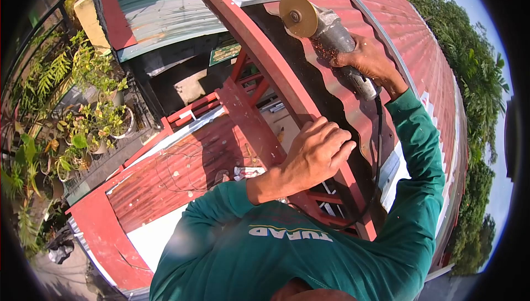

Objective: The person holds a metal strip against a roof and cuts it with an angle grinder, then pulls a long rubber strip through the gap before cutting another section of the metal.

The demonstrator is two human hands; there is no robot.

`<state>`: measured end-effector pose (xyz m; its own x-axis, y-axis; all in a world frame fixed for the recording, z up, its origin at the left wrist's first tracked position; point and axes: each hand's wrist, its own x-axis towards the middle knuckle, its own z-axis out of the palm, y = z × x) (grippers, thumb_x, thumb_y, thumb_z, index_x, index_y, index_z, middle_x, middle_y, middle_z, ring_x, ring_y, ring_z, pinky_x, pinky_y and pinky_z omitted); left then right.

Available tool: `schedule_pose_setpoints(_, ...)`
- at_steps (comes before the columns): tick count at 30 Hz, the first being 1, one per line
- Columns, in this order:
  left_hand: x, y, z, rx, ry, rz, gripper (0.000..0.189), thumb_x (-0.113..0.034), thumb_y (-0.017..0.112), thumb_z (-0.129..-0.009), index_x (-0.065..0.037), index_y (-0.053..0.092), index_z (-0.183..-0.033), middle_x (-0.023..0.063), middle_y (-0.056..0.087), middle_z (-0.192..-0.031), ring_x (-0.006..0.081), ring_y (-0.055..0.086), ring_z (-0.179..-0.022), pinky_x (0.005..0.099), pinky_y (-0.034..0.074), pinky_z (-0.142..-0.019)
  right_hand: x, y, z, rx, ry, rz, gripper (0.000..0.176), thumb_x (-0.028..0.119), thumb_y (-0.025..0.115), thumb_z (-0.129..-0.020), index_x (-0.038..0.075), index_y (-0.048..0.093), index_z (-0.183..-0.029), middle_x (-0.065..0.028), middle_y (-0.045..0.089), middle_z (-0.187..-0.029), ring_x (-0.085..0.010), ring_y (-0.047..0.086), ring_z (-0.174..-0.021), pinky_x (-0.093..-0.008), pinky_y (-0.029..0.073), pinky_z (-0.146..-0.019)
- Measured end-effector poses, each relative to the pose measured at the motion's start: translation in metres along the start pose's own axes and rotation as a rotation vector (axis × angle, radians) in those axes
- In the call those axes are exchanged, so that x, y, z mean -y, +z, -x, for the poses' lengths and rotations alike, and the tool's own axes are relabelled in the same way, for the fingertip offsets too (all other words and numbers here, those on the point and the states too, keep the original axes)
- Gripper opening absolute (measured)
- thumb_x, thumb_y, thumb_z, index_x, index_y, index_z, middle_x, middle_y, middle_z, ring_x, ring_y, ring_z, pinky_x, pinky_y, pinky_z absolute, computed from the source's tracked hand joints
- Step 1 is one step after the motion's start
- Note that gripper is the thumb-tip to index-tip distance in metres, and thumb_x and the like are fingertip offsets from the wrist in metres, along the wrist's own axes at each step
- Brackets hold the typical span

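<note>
My right hand [369,58] grips the grey body of an angle grinder [331,33]. Its round cutting disc [298,15] sits at the edge of the red corrugated roof sheet [408,41], with small sparks near the tool. My left hand [317,152] is closed over the red painted steel beam [259,52] that runs along the sheet's edge. The grinder's black cord [379,152] hangs down past my green sleeve [417,152].
I am up high on a roof. A lower red roof panel [176,174] lies below, with a red steel frame [248,80] and a green-grey metal roof [154,8] beyond. Potted plants [88,119] stand on the ground at left. Trees [475,80] line the right.
</note>
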<state>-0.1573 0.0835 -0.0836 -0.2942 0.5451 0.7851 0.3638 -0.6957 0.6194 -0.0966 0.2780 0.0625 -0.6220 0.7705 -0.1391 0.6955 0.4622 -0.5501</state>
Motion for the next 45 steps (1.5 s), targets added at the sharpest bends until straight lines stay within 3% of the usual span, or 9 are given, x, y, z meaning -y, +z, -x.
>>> schedule_pose_setpoints(13,0.005,0.002,0.002,0.003,0.008,0.009,0.02,-0.007,0.081,-0.083,-0.003,0.068,-0.098,0.0066,0.062,-0.078,0.0263,0.058,-0.072,0.0388,0.049,-0.064,-0.003,0.0,0.002,-0.023,0.019,0.035,0.065,0.033,0.082,-0.065,-0.004,0.069,-0.117,-0.0131,0.072,-0.098,-0.0221,0.069,-0.083,-0.035,0.055,-0.081)
schedule_pose_setpoints(20,0.007,0.002,0.003,0.017,-0.013,0.018,0.021,-0.007,0.08,-0.084,-0.003,0.067,-0.099,0.0081,0.062,-0.079,0.0275,0.058,-0.072,0.0395,0.048,-0.063,-0.005,0.002,0.003,-0.03,0.02,0.024,0.057,0.025,0.082,-0.069,-0.005,0.067,-0.116,-0.012,0.073,-0.094,-0.0188,0.07,-0.081,-0.0333,0.058,-0.076)
schedule_pose_setpoints(23,0.001,-0.009,-0.002,0.071,-0.094,0.085,0.021,-0.006,0.08,-0.085,-0.003,0.067,-0.102,0.0092,0.065,-0.083,0.0263,0.062,-0.075,0.0377,0.05,-0.065,-0.011,-0.001,-0.001,-0.024,-0.004,0.019,0.061,0.027,0.082,-0.069,-0.005,0.067,-0.119,-0.0128,0.074,-0.097,-0.0197,0.071,-0.082,-0.0334,0.057,-0.078)
schedule_pose_setpoints(25,-0.009,-0.023,-0.011,0.132,-0.207,0.358,0.024,-0.005,0.08,-0.085,-0.002,0.069,-0.107,0.0099,0.068,-0.089,0.0247,0.067,-0.08,0.0353,0.054,-0.069,-0.015,-0.001,-0.001,-0.026,-0.003,0.043,0.064,0.029,0.082,-0.069,-0.005,0.067,-0.121,-0.0131,0.073,-0.1,-0.0205,0.07,-0.083,-0.0335,0.056,-0.079)
schedule_pose_setpoints(28,-0.039,-0.06,-0.03,0.151,-0.04,0.535,0.032,-0.001,0.079,-0.084,-0.002,0.072,-0.115,0.0126,0.072,-0.101,0.0256,0.068,-0.084,0.0357,0.056,-0.072,-0.019,0.001,-0.001,-0.034,-0.002,0.005,0.065,0.03,0.083,-0.069,-0.004,0.067,-0.122,-0.0123,0.073,-0.1,-0.0191,0.071,-0.083,-0.0327,0.056,-0.078)
schedule_pose_setpoints(31,-0.066,-0.094,-0.05,0.18,0.246,0.564,0.029,-0.008,0.078,-0.085,-0.005,0.073,-0.114,0.0109,0.069,-0.101,0.0255,0.066,-0.083,0.0369,0.052,-0.071,-0.022,-0.001,-0.005,-0.056,0.027,0.06,0.066,0.03,0.083,-0.069,-0.005,0.066,-0.123,-0.0124,0.073,-0.099,-0.0181,0.07,-0.084,-0.0328,0.056,-0.078)
schedule_pose_setpoints(34,-0.091,-0.115,-0.058,0.206,0.333,0.517,0.028,-0.012,0.076,-0.086,-0.007,0.072,-0.113,0.0083,0.067,-0.098,0.0264,0.064,-0.083,0.0371,0.05,-0.069,-0.015,0.0,0.0,-0.072,0.027,0.089,0.065,0.032,0.083,-0.07,-0.008,0.064,-0.118,-0.0141,0.073,-0.096,-0.0203,0.07,-0.078,-0.0333,0.058,-0.075)
schedule_pose_setpoints(40,-0.139,-0.126,-0.051,-0.035,-0.056,0.297,0.014,-0.017,0.076,-0.084,-0.009,0.074,-0.094,0.0053,0.069,-0.085,0.0198,0.064,-0.077,0.0337,0.048,-0.067,-0.026,-0.001,-0.001,-0.108,-0.027,0.124,0.064,0.03,0.083,-0.07,-0.008,0.065,-0.118,-0.0149,0.073,-0.094,-0.0207,0.07,-0.076,-0.0342,0.058,-0.072)
schedule_pose_setpoints(45,-0.153,-0.126,-0.05,-0.106,-0.194,0.249,0.011,-0.022,0.075,-0.081,-0.011,0.076,-0.079,0.0028,0.07,-0.074,0.0143,0.064,-0.072,0.0309,0.047,-0.065,-0.024,0.0,0.004,-0.08,0.006,0.025,0.066,0.029,0.083,-0.069,-0.008,0.065,-0.121,-0.0151,0.073,-0.095,-0.0204,0.07,-0.077,-0.0344,0.058,-0.073)
